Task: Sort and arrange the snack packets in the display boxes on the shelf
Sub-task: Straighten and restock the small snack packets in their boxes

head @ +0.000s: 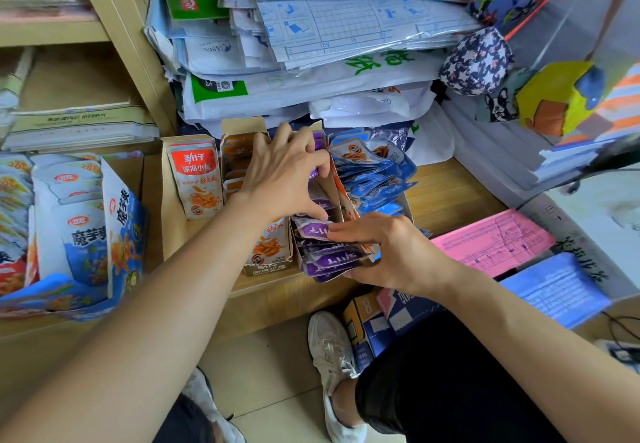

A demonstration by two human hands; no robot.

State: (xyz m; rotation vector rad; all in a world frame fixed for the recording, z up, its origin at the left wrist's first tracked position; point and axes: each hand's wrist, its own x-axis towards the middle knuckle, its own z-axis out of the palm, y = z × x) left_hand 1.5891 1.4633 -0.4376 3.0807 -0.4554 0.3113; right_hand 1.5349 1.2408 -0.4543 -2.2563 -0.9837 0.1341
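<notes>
My left hand [287, 172] grips purple packets [320, 200] inside the box [334, 189]; my right hand [391, 252] holds a purple stack [325, 257].

This looks like a small stationery-and-snack shop: open display boxes [266, 268] crammed with identical snack packets [195, 179] line a low wooden shelf [445, 196], plastic-wrapped paper goods [346, 26] pile up at 12 o'clock, and exercise books [79, 123] fill shelving at 10 o'clock.
</notes>
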